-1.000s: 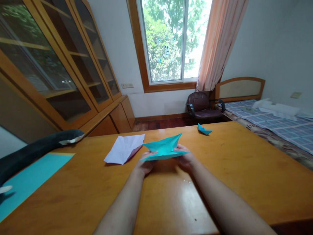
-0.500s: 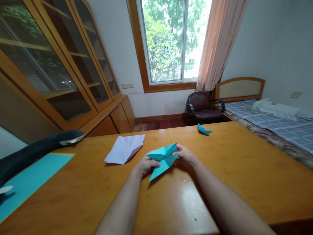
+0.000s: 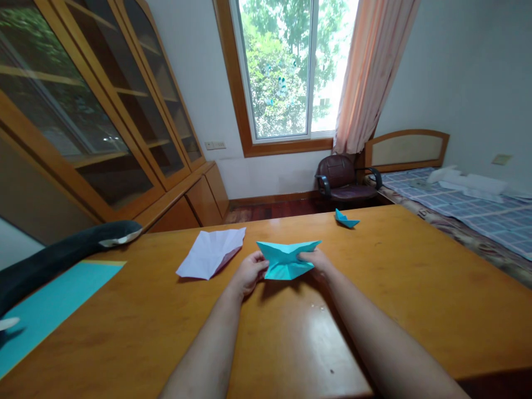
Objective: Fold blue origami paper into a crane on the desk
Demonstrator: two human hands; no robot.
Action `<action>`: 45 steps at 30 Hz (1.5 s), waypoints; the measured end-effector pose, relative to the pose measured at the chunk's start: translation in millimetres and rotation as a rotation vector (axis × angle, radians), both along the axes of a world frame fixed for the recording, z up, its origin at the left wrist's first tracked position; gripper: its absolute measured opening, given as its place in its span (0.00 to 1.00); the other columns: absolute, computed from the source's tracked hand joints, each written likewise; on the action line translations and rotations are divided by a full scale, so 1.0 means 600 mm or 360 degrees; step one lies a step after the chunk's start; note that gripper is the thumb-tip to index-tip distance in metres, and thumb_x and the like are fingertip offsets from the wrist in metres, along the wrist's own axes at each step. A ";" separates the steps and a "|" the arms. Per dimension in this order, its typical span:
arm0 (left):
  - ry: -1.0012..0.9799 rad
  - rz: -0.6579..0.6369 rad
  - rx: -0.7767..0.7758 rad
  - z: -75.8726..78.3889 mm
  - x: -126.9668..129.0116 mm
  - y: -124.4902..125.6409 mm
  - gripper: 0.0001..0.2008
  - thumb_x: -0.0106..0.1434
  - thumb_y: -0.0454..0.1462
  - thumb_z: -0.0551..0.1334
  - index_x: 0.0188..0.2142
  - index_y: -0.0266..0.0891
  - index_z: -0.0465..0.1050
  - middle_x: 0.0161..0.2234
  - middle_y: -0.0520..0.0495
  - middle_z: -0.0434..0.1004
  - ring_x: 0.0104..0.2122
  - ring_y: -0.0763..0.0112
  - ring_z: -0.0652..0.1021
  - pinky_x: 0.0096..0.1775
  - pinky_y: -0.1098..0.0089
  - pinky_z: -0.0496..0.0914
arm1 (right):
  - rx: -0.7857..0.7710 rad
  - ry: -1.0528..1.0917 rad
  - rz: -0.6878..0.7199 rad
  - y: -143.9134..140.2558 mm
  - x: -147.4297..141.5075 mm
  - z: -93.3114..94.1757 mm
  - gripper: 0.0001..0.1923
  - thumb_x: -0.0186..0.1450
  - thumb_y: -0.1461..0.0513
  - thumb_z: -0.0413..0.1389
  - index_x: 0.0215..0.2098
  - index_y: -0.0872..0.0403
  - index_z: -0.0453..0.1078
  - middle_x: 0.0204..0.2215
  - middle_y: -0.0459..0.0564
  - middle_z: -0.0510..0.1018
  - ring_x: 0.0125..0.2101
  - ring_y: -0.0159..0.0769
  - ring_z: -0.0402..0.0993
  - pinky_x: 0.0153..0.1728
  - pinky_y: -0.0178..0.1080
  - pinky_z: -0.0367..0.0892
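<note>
Between my two hands is a folded turquoise paper (image 3: 287,265), held a little above the wooden table (image 3: 286,343). Its upper corners stick out to both sides and creases run through its middle. My left hand (image 3: 250,272) pinches the left edge, with the thumb near the front. On the other side, my right hand (image 3: 319,261) grips the right edge, its thumb lying over the paper; the remaining fingers are mostly hidden behind. Left of the hands lies a creased pale lilac paper sheet (image 3: 210,254). A small blue folded paper boat (image 3: 346,220) rests near the far edge.
At the left, a dark plush-looking object (image 3: 62,246) with white parts lies over a turquoise sheet (image 3: 62,307). Beyond the table stand a brown armchair (image 3: 343,177), a glass-door cabinet (image 3: 124,111) and a bed (image 3: 465,194) on the right.
The turquoise paper has turned from a slanted position to face me more squarely, its corners now level. My left thumb has moved from across the paper to its left edge.
</note>
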State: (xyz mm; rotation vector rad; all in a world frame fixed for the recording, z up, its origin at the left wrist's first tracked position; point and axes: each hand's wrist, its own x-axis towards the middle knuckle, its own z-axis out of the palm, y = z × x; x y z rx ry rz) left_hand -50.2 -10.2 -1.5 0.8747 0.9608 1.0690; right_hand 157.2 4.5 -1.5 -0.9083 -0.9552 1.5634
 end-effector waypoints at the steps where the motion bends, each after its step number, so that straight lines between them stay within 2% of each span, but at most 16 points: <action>1: 0.0010 0.0017 0.0014 0.000 0.000 0.001 0.17 0.41 0.36 0.73 0.31 0.36 0.73 0.24 0.52 0.75 0.23 0.73 0.74 0.29 0.73 0.65 | -0.0032 0.0040 0.0006 0.001 0.001 0.001 0.12 0.41 0.65 0.62 0.26 0.55 0.75 0.28 0.50 0.81 0.29 0.42 0.76 0.37 0.44 0.70; 4: 0.0018 0.0039 0.0045 0.002 -0.002 0.005 0.17 0.42 0.37 0.73 0.32 0.36 0.73 0.26 0.50 0.77 0.24 0.74 0.74 0.28 0.74 0.65 | -0.0071 0.0095 0.0058 0.005 0.005 0.007 0.12 0.41 0.66 0.61 0.27 0.55 0.75 0.27 0.49 0.81 0.29 0.42 0.76 0.36 0.44 0.70; 8: -0.0054 0.0037 0.0080 0.007 -0.009 0.006 0.17 0.43 0.38 0.73 0.32 0.35 0.74 0.28 0.48 0.77 0.28 0.71 0.76 0.33 0.72 0.67 | -0.0031 0.0021 0.0123 0.006 0.008 0.014 0.14 0.40 0.67 0.63 0.28 0.54 0.76 0.31 0.50 0.82 0.33 0.43 0.77 0.39 0.43 0.70; 16: -0.0141 0.0155 -0.0024 -0.002 -0.011 0.008 0.13 0.39 0.35 0.73 0.25 0.36 0.73 0.25 0.51 0.75 0.27 0.72 0.74 0.32 0.72 0.67 | -0.0274 0.0193 0.0126 0.005 0.005 0.013 0.09 0.44 0.63 0.65 0.23 0.55 0.72 0.25 0.47 0.80 0.30 0.36 0.76 0.36 0.39 0.70; 20: -0.0037 0.0124 0.0071 -0.006 -0.011 0.011 0.13 0.39 0.37 0.73 0.24 0.34 0.74 0.24 0.49 0.76 0.27 0.70 0.74 0.32 0.71 0.67 | -0.0182 0.0176 0.0176 0.007 0.005 0.007 0.10 0.43 0.65 0.64 0.26 0.55 0.73 0.27 0.47 0.80 0.31 0.35 0.76 0.37 0.38 0.69; 23: 0.0040 0.0169 0.0132 -0.002 -0.013 0.010 0.14 0.38 0.37 0.74 0.25 0.35 0.75 0.24 0.49 0.76 0.27 0.68 0.75 0.33 0.70 0.67 | -0.0064 0.0143 0.0208 0.009 0.009 0.001 0.14 0.43 0.63 0.66 0.29 0.55 0.74 0.28 0.49 0.80 0.31 0.38 0.76 0.38 0.40 0.70; 26: 0.0051 0.0168 0.0126 0.006 -0.013 0.007 0.20 0.37 0.36 0.75 0.32 0.34 0.76 0.32 0.45 0.80 0.32 0.64 0.77 0.38 0.67 0.69 | -0.0091 0.0096 0.0077 0.010 0.013 -0.004 0.23 0.43 0.62 0.67 0.38 0.54 0.72 0.27 0.48 0.79 0.30 0.40 0.76 0.36 0.42 0.70; 28: 0.0051 0.0111 0.0103 0.012 -0.011 0.005 0.26 0.36 0.35 0.75 0.38 0.34 0.75 0.37 0.43 0.80 0.36 0.62 0.78 0.40 0.65 0.69 | -0.0126 0.0049 0.0021 0.011 0.014 -0.007 0.33 0.42 0.63 0.67 0.48 0.53 0.69 0.33 0.50 0.79 0.31 0.41 0.77 0.36 0.43 0.71; 30: 0.0109 0.0045 0.0100 0.015 -0.009 0.003 0.30 0.35 0.32 0.75 0.41 0.35 0.74 0.41 0.42 0.79 0.38 0.60 0.78 0.40 0.65 0.70 | -0.0147 -0.0024 0.0013 0.011 0.013 -0.010 0.44 0.42 0.65 0.67 0.57 0.51 0.62 0.42 0.55 0.77 0.37 0.44 0.77 0.37 0.44 0.71; 33: 0.0394 0.0005 0.0152 0.015 -0.005 -0.002 0.31 0.34 0.26 0.72 0.42 0.36 0.72 0.38 0.44 0.79 0.34 0.62 0.78 0.35 0.68 0.71 | -0.0169 -0.0194 -0.0043 0.011 0.008 -0.013 0.49 0.41 0.66 0.66 0.61 0.50 0.57 0.49 0.58 0.74 0.41 0.46 0.76 0.38 0.44 0.71; 35: 0.0581 0.0015 0.0212 0.013 -0.002 -0.004 0.27 0.36 0.24 0.68 0.39 0.36 0.71 0.33 0.46 0.79 0.29 0.65 0.78 0.30 0.71 0.69 | -0.0123 -0.0327 -0.0114 0.011 0.006 -0.014 0.45 0.42 0.65 0.66 0.59 0.52 0.61 0.47 0.57 0.75 0.41 0.45 0.76 0.39 0.43 0.71; 37: 0.0659 0.0047 0.0275 0.010 0.001 -0.004 0.22 0.39 0.24 0.64 0.37 0.37 0.71 0.31 0.47 0.78 0.28 0.67 0.77 0.28 0.72 0.68 | -0.0046 -0.0475 -0.0197 0.013 0.005 -0.016 0.35 0.45 0.62 0.64 0.52 0.54 0.67 0.43 0.55 0.77 0.39 0.43 0.75 0.39 0.42 0.70; 41: 0.0701 0.0027 0.0369 0.005 -0.003 -0.001 0.19 0.42 0.25 0.61 0.36 0.36 0.73 0.34 0.45 0.79 0.34 0.63 0.78 0.33 0.70 0.70 | -0.0015 -0.0750 -0.0299 0.018 0.010 -0.015 0.17 0.48 0.60 0.59 0.37 0.55 0.73 0.31 0.49 0.79 0.32 0.39 0.74 0.32 0.38 0.68; 43: 0.0829 -0.0049 0.0386 0.005 -0.008 0.000 0.18 0.43 0.26 0.62 0.36 0.35 0.75 0.35 0.44 0.80 0.37 0.61 0.78 0.37 0.69 0.70 | -0.0001 -0.0824 -0.0343 0.020 0.012 -0.013 0.13 0.49 0.60 0.57 0.33 0.55 0.73 0.26 0.47 0.77 0.28 0.37 0.72 0.29 0.35 0.66; 45: 0.1092 -0.0061 0.0379 0.007 -0.015 0.000 0.14 0.45 0.28 0.62 0.34 0.34 0.77 0.34 0.44 0.80 0.37 0.61 0.77 0.37 0.69 0.70 | 0.0022 -0.0886 -0.0368 0.020 0.013 -0.011 0.12 0.49 0.60 0.56 0.31 0.56 0.73 0.23 0.46 0.76 0.26 0.35 0.71 0.26 0.33 0.64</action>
